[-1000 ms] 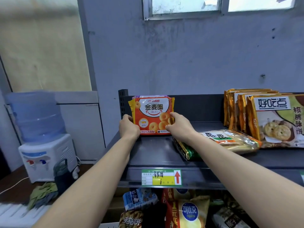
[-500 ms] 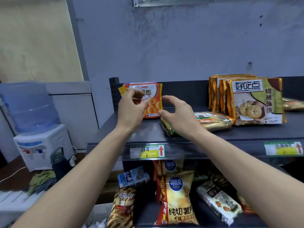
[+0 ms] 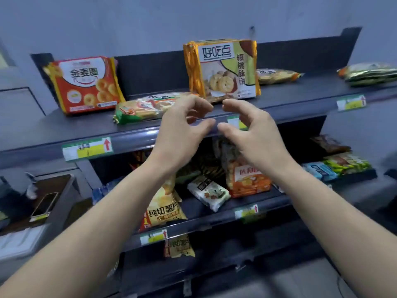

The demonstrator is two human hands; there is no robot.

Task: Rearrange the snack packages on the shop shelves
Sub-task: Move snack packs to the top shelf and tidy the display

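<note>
hands: left hand (image 3: 180,130) and right hand (image 3: 251,134) loosely curled, holding nothing
step: between packs (probably)
next: grab flat cracker pack (image 3: 148,107), stand it upright

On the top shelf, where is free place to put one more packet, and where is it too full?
Bare patches on the top shelf: between the red packet and the gold packets, behind the flat packet; also between the far flat packet and the green packet. The middle shelf is crowded.
</note>
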